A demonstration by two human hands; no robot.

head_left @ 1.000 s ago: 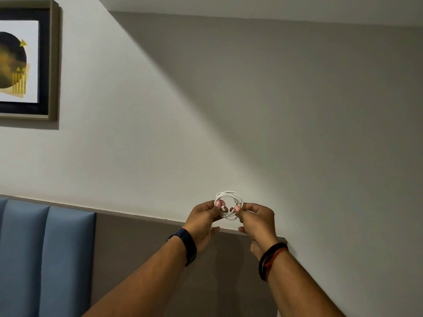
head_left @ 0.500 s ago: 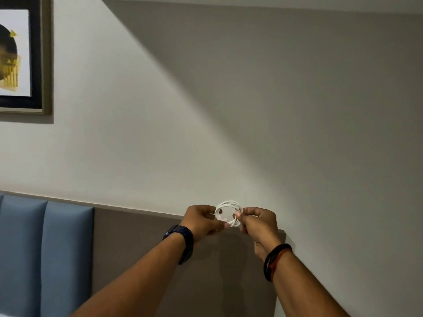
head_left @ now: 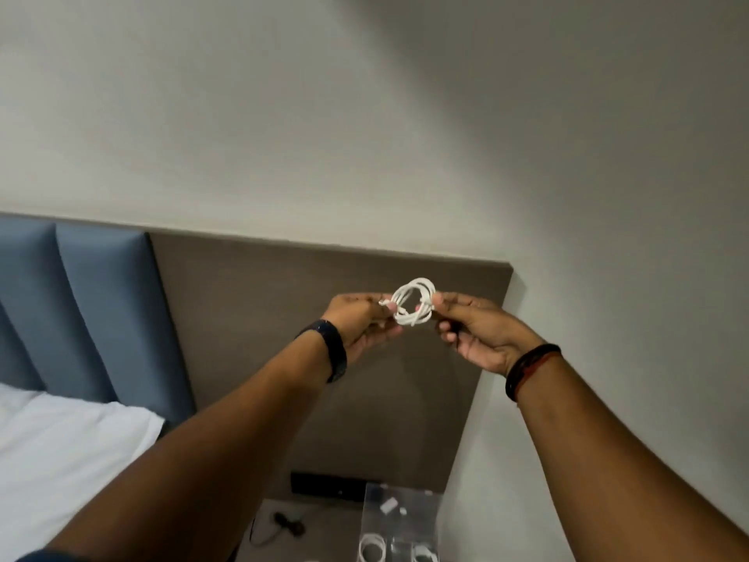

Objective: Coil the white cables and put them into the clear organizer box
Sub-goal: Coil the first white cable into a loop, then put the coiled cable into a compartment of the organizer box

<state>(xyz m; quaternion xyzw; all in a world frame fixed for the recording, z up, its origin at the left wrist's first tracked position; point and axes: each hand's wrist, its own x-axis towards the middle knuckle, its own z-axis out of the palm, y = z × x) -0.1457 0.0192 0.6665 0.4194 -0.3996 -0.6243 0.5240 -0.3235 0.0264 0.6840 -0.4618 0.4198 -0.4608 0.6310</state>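
Both hands are up in front of the flat brown headboard panel (head_left: 263, 326). The left hand (head_left: 360, 322) pinches the small coiled white cable (head_left: 413, 302) on its left side, and the right hand (head_left: 474, 330) pinches the right. The clear plastic organizer box (head_left: 421, 496) sits near, well below them, with another white coil (head_left: 373, 550) inside.

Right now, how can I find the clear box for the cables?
Find the brown wall panel, then look down to the bedside table below it. The clear organizer box sits on its right side: see-through, white coils inside, unlike the black cord to its left.
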